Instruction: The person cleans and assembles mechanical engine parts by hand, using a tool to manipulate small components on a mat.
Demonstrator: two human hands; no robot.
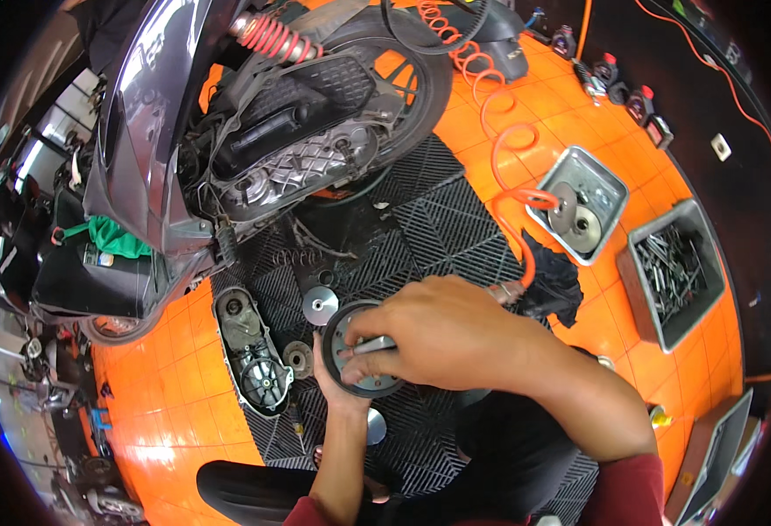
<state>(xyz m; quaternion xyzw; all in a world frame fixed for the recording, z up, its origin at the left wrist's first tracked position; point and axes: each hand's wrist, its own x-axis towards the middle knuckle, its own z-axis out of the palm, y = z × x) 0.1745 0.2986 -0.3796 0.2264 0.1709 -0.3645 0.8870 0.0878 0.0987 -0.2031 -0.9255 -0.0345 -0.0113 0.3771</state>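
Observation:
My left hand [340, 387] is closed on the rim of a round, dark-edged clutch drum [334, 358], supporting it from the left and below. Over the drum's grey inner face, my right hand [429, 329] has its fingers curled round a short grey metal piece [375, 345], whose exact kind I cannot make out. Just beyond the drum lies a shiny pulley disc [319, 305]. A round toothed-looking part [298, 358] rests to its left, beside a long metal engine cover [252, 351]. Below my left wrist, another silver disc [376, 426] is partly hidden.
A scooter with its drive case [302, 153] exposed stands at the far left. A coil spring [296, 257] lies on the black mat [425, 188]. To the right are a metal tray [585, 162] with discs, a tool bin [676, 272], a black cloth [554, 280] and an orange air hose [501, 140].

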